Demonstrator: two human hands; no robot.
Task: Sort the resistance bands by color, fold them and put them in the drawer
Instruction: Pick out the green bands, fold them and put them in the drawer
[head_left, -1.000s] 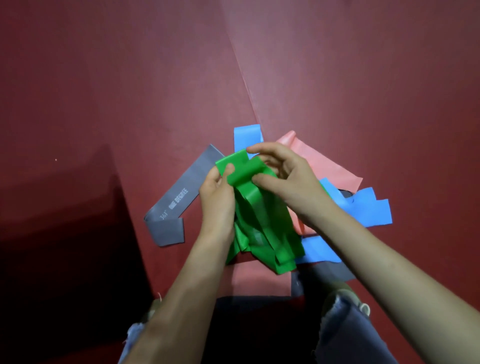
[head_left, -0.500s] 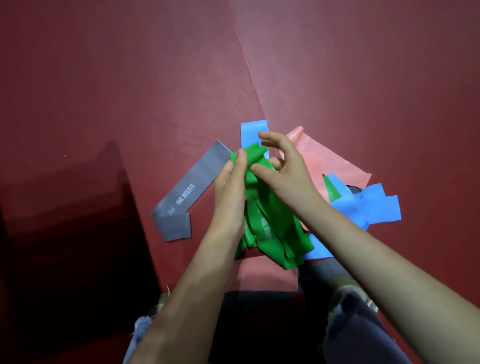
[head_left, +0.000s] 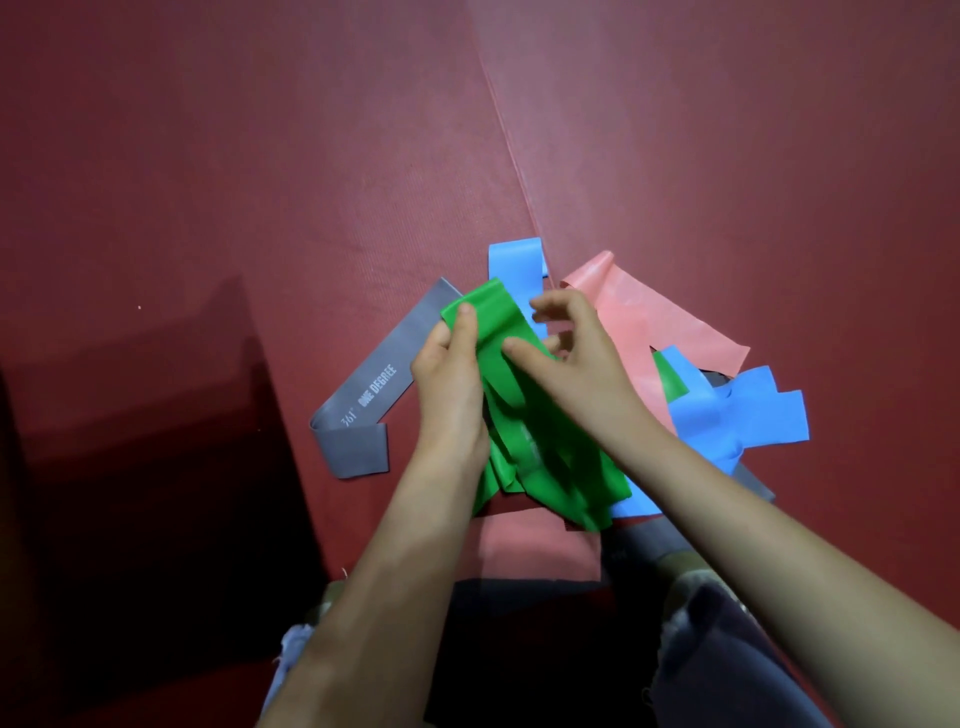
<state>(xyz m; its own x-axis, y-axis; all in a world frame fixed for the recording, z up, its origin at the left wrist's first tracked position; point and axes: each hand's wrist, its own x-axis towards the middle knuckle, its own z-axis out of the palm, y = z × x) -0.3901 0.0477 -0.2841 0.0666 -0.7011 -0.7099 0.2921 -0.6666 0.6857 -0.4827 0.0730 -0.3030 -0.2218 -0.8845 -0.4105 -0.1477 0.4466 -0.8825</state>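
I logged the flat grey printed elastic band (head_left: 363, 400) leftmost on the red mat (head_left: 260, 182). The left hand (head_left: 447, 374) pinched the folded top of the thin green latex band (head_left: 540, 447), held over the pile (light, limp, stretchy, I'd guess). On the right hand (head_left: 576, 358) the thumb touched green and the fingers were half-curled; I couldn't tell the grasp. Best hold: the fold edge.

Green band (head_left: 524, 415) — plain saturated green, faintly glossy along its folds. Blue bands (head_left: 748, 415): plain sky blue. Pink band (head_left: 660, 322): pale salmon, unpatterned. Grey band (head_left: 363, 400): flat mid-grey with white lettering reading "ONE DEGREE". Floor mat (head_left: 260, 182) — dark red with a fine ribbed texture, the right-hand panel lighter. Trousers (head_left: 727, 665): faded blue-grey denim.
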